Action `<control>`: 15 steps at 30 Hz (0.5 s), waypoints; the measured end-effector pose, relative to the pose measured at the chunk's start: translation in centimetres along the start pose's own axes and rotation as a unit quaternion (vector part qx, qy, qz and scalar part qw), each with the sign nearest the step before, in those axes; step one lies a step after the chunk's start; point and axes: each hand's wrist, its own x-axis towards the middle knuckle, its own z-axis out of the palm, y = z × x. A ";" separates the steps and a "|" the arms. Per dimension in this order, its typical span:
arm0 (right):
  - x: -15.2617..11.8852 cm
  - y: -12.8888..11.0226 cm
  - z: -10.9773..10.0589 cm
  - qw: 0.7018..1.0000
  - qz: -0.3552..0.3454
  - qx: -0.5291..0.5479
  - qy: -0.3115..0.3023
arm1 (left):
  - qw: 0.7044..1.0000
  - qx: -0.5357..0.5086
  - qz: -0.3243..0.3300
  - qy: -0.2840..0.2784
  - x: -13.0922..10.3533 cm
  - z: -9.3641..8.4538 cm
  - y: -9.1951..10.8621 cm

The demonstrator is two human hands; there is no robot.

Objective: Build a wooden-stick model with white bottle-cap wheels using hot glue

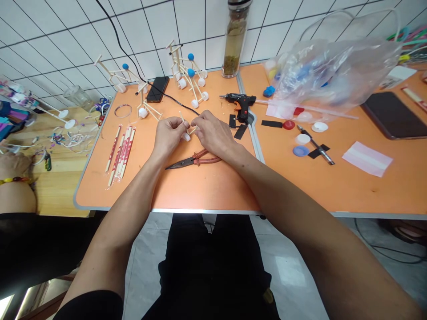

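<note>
My left hand point(171, 134) pinches a small assembly of pale wooden sticks point(182, 117) with a white round piece point(187, 137) at its lower end. My right hand point(213, 132) has its fingers closed on a short pale stick point(192, 131) of the same assembly, so both hands meet over the orange table. Just below my right hand lie red-handled pliers point(190, 162), their jaws pointing left. A black hot glue gun point(243, 104) rests to the right of my hands. Behind stand several stick frames point(183, 71) with white wheels and blue balls.
Wrapped chopsticks point(124, 153) lie at left, near a black phone point(157, 89). A black cable point(120, 42) crosses behind my hands. At right are bottle caps point(301, 151), a pen-like tool point(316, 146), a plastic bag point(327, 75) and a tall bottle point(235, 42). Another person's arm point(15, 178) is at far left.
</note>
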 end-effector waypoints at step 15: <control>-0.1 0.4 -0.2 1.000 -0.009 0.009 0.011 | 1.000 0.011 0.017 -0.007 0.2 -0.1 -0.6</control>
